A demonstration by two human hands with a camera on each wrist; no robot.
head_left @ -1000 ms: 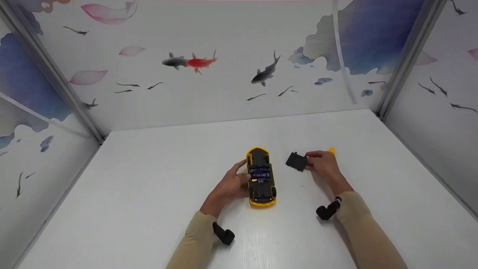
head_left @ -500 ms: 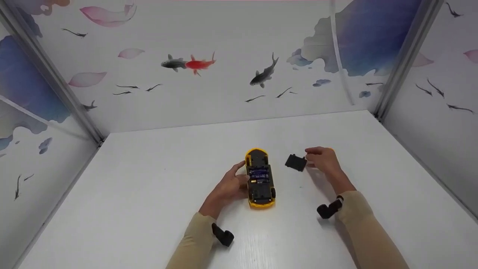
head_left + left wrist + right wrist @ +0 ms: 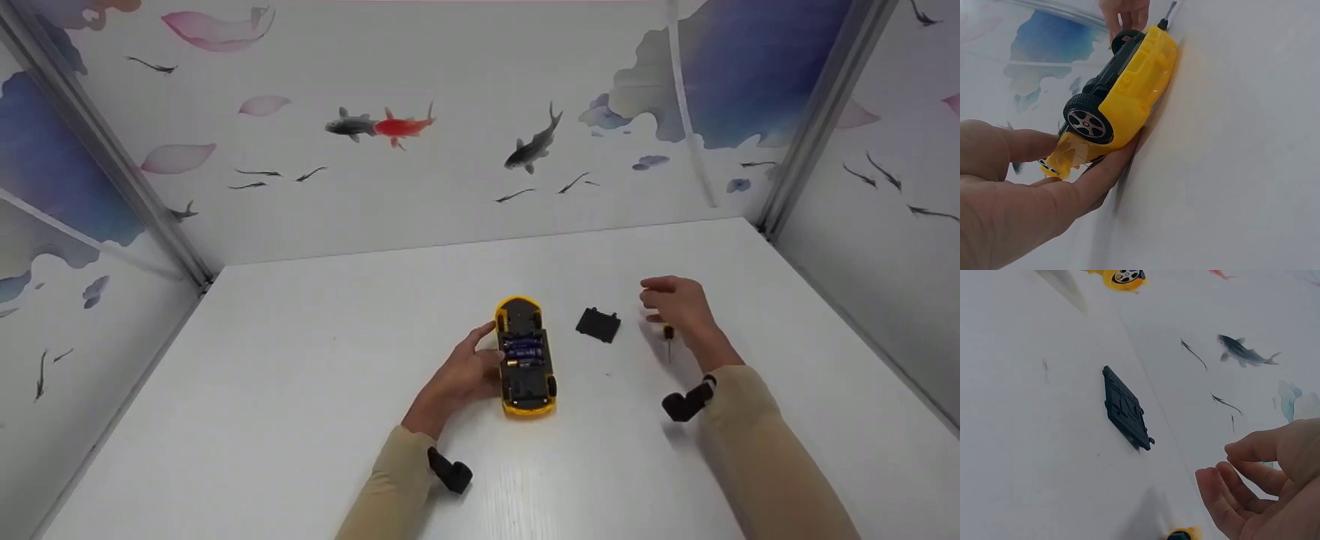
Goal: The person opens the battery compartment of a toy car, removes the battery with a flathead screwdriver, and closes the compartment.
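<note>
The left hand [image 3: 463,373] holds the upside-down toy car [image 3: 527,386] on the table [image 3: 262,420]. The loose, empty right hand [image 3: 682,306] hides some of the screwdriver [image 3: 669,332]. 1 black cover [image 3: 598,325] lies between the hands.

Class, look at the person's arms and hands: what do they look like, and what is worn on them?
The left sleeve and right sleeve are long, plain and beige, with no printed marking visible. The left hand and right hand are ungloved. Near each cuff sits a small, rounded black device, the left one and the right one; no cable shows.
</note>
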